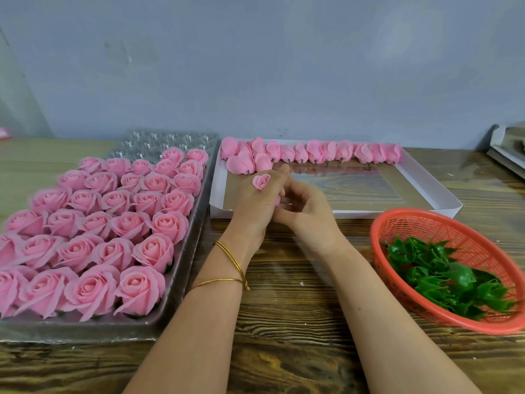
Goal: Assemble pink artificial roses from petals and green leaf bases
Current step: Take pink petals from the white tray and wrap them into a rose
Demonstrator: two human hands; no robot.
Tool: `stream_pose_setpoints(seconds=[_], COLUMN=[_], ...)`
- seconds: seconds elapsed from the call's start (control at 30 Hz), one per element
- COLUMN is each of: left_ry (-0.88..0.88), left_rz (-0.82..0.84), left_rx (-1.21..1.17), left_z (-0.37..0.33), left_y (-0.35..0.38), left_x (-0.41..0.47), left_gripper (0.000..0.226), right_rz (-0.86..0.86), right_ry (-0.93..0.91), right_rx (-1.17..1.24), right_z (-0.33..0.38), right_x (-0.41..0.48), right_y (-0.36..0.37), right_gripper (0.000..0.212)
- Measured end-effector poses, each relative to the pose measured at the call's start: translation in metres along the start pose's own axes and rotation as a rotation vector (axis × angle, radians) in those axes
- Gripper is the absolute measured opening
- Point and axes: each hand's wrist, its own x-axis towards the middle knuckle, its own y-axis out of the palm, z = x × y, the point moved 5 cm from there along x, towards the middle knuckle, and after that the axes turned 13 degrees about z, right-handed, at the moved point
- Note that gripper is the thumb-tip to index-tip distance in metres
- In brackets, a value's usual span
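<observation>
My left hand (255, 200) grips a small pink rose bud (262, 181), its top poking out above the curled fingers. My right hand (305, 207) meets it from the right with curled fingers, and a bit of pink shows between the two hands. A row of loose pink petal buds (315, 152) lies along the far side of a white shallow box (443, 191). Green leaf bases (443, 277) lie piled in an orange plastic basket (420, 223) at the right.
A clear plastic tray (181, 268) at the left holds several rows of finished pink roses (113, 220); its far cells show bare. The wooden table (284, 322) runs to a grey wall. A box corner (508, 149) sits at far right.
</observation>
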Motion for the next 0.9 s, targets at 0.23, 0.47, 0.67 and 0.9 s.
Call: stream_pose_setpoints(seconds=[0.23,0.47,0.67,0.9], left_ry=[-0.008,0.012,-0.005,0.012], left_rz=[-0.008,0.012,0.003,0.014], left_rx=[-0.036,0.008,0.034,0.004], left_z=[0.002,-0.002,-0.002,-0.001], left_y=[0.001,0.000,-0.003,0.000], left_x=[0.000,-0.002,-0.002,0.000], left_gripper=[0.030,0.020,0.021,0.040], right_rz=[-0.064,-0.018,0.032,0.002], right_ry=[-0.009,-0.009,-0.015,-0.013], right_rx=[-0.040,-0.030,-0.002,-0.021], right_z=[-0.004,0.002,0.004,0.005], right_x=[0.001,-0.001,-0.002,-0.002], right_y=[-0.002,0.001,0.004,0.003], right_gripper=[0.041,0.023,0.032,0.035])
